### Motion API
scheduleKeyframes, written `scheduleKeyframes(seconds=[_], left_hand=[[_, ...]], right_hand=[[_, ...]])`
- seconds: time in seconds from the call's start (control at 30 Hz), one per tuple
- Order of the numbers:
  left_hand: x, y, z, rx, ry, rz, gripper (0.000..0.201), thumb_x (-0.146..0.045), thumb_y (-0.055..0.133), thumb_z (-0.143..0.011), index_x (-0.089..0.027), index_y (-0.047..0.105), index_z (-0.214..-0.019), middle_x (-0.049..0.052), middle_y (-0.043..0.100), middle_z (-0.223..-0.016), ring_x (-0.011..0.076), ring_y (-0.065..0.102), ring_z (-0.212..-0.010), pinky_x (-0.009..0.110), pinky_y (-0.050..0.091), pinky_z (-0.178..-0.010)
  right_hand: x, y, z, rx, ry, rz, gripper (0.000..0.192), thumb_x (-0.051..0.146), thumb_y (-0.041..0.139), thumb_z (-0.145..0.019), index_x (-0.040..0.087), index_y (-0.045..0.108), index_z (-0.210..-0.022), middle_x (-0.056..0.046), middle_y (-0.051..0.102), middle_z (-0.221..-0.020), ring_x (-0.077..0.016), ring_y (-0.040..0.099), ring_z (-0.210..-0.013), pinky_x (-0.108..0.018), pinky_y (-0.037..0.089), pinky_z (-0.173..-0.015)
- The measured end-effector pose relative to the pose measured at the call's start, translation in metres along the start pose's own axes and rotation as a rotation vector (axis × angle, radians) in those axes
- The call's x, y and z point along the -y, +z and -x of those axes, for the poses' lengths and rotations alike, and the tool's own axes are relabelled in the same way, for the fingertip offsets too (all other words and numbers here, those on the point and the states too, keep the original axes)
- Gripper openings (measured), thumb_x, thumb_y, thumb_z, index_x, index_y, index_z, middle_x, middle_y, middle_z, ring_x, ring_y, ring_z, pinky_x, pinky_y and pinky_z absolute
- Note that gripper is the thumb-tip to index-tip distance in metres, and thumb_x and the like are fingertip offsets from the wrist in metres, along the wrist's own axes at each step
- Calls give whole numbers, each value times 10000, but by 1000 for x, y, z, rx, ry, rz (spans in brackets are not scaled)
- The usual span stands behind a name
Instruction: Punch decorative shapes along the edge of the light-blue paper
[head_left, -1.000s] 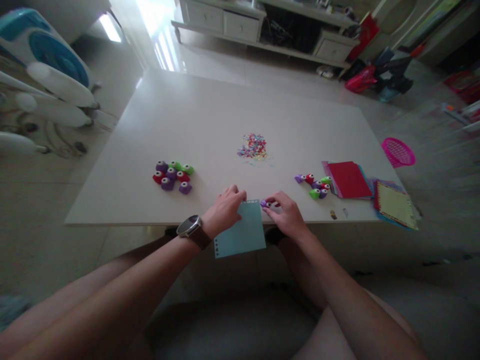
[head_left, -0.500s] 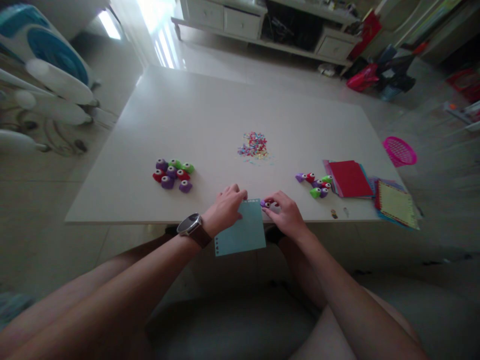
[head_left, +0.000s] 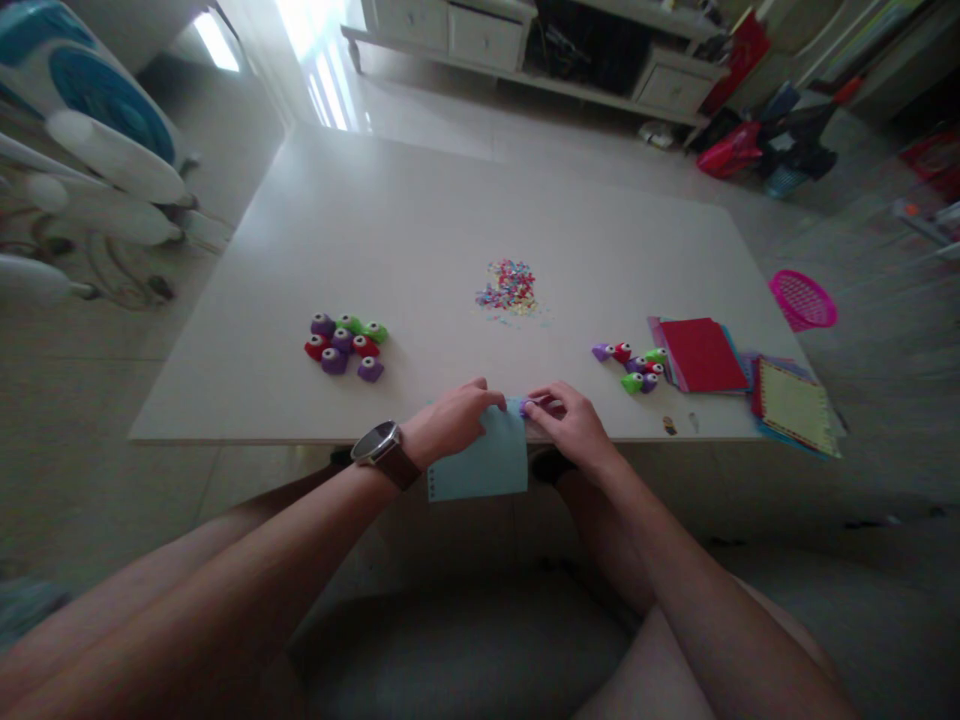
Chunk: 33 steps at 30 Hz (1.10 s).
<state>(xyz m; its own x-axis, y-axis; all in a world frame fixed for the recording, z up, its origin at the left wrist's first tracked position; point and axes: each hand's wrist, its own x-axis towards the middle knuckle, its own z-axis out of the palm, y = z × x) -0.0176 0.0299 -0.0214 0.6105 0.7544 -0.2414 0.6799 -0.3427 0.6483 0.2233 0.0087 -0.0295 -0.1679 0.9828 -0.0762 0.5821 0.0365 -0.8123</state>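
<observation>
Pale blue paper sheet, edge scalloped. Small purple plastic punch. White rectangular table. Multicoloured confetti heap. Purple, red, green punches in left cluster. Red card stack. Yellow-green sheet, red-bordered. Pink mesh basket.

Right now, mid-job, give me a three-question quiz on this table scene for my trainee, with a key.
1. True or false: the left hand rests on the light blue paper sheet.
2. Which group of small craft punches lies nearer the stack of coloured paper: A, the left cluster, or B, the right cluster?
3. What lies in a small heap at the middle of the white table?

Key
1. True.
2. B.
3. Multicoloured paper confetti.
</observation>
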Motion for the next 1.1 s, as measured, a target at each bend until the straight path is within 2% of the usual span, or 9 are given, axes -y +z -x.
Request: scheduleKeyframes(seconds=[0.2,0.63,0.77,0.9,1.1], left_hand=[[0,-1,0,18,20,3,539,-26,611,-828,-270,733,-1293,56,641,-1144,212,677,-996,332,535,-952],[4,2,-2,25,43,-13,519,-45,652,-844,-290,714,-1298,49,650,-1142,220,674,-1048,320,528,-956],[2,0,0,7,52,25,609,-9,615,-832,-286,633,-1374,56,652,-1174,216,683,-1066,313,527,-957],[2,-2,3,29,128,27,796,6,566,-861,-369,472,-1557,45,621,-1190,197,682,-1021,306,517,-924],[7,1,4,43,169,-79,735,-45,563,-935,-407,499,-1572,41,609,-1134,172,650,-906,269,495,-820]], right_hand=[[-6,2,-2,22,95,-96,186,405,762,-876,222,767,-907,-55,753,-922,-192,674,-801,-344,576,-763],[-4,9,-4,10,75,-166,186,400,769,-869,223,782,-925,-58,756,-938,-192,691,-840,-346,591,-811],[-4,10,-6,1,93,-146,159,374,773,-859,222,777,-908,-61,762,-938,-193,695,-831,-346,590,-803],[-1,11,-12,13,177,-129,98,296,792,-828,212,747,-851,-44,751,-842,-190,692,-768,-333,579,-755],[4,12,-23,42,272,-58,91,189,797,-784,191,710,-757,-18,712,-716,-161,643,-671,-271,489,-632]])
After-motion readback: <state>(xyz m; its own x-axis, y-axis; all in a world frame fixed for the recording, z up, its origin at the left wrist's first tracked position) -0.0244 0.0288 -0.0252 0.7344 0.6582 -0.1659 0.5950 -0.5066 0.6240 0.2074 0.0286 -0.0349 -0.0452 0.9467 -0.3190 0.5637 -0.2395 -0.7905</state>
